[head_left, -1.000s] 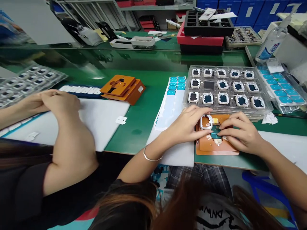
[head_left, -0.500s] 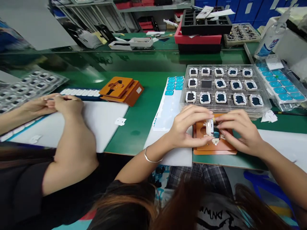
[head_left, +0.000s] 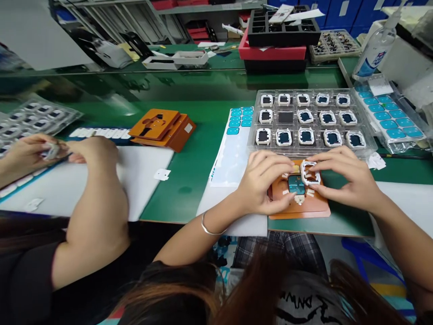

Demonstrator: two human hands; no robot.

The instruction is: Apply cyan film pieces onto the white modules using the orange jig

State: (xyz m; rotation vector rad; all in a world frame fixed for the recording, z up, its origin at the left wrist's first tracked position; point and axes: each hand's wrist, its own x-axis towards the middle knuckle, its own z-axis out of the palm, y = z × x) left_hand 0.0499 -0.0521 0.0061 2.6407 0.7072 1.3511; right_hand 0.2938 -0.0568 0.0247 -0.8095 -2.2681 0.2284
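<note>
My right hand [head_left: 345, 178] pinches a white watch-case frame [head_left: 304, 174] by its right side, tilted up above the orange jig [head_left: 320, 208]. In the jig's middle sits a teal square piece [head_left: 296, 185], with small pale parts around it. My left hand [head_left: 265, 183] is at the jig's left side, fingers and thumb spread apart around the teal piece, with nothing held between them. Whether its thumb tip touches the teal piece I cannot tell.
Behind the jig is a clear plastic tray [head_left: 252, 135] of white watch frames. A sheet with teal stickers [head_left: 232, 131] lies left of it, bagged stickers [head_left: 394, 133] right. Another orange jig [head_left: 155, 124] stands near a co-worker's arms [head_left: 91, 189]. A pump bottle [head_left: 374, 54] stands back right.
The white frame has moved right, away from my left hand, and turned its opening toward me. My left fingers have let go of it, and the teal piece now shows. The view has shifted slightly.
</note>
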